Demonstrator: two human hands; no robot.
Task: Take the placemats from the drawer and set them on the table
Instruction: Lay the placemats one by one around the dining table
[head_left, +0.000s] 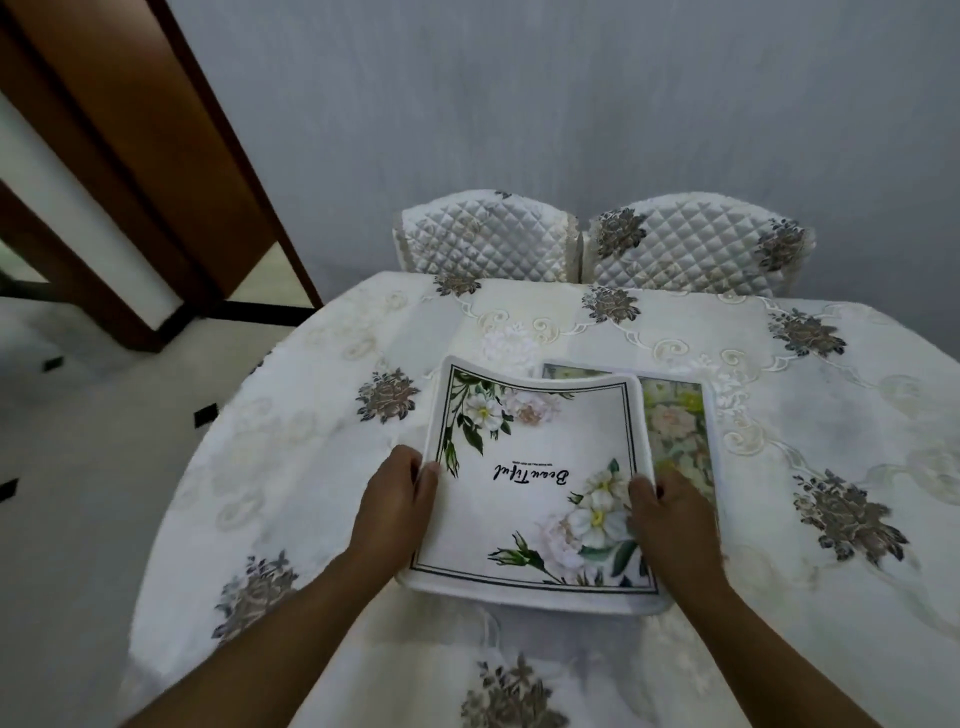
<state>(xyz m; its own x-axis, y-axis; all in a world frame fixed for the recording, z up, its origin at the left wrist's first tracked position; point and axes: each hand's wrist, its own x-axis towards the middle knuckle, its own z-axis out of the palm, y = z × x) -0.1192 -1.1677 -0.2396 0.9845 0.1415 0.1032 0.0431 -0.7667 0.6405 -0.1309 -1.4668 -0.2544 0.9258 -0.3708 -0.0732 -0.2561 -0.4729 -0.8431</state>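
Fingers (428, 480) of both hands pinch the side edges of one placemat, seen from the head camera looking down at a round desk (311, 415). The left hand (397, 499) grips the mat's left edge, thumb on top and the other fingers tucked beneath. The right hand (670, 525) grips the right edge the same way, as far as can be told, since its lower fingers are hidden.

Held between them, the top placemat (530, 493) is white with a thin dark border, white flowers at two corners and the word "Beautiful" printed facing away from the person. Its far edge curls upward and its near edge casts a shadow, so it seems to be held just clear of the desk rather than lying flat. A two-sided grip likely keeps the soft mat from folding.

A second placemat (675, 431), with a pale green flower print, lies flat on the desk, partly under the top one's right side.

An embroidered white tablecloth (831, 395) with grey flower motifs covers the desk. Two chairs (488, 234) in quilted white covers stand at the far side, against a grey wall.
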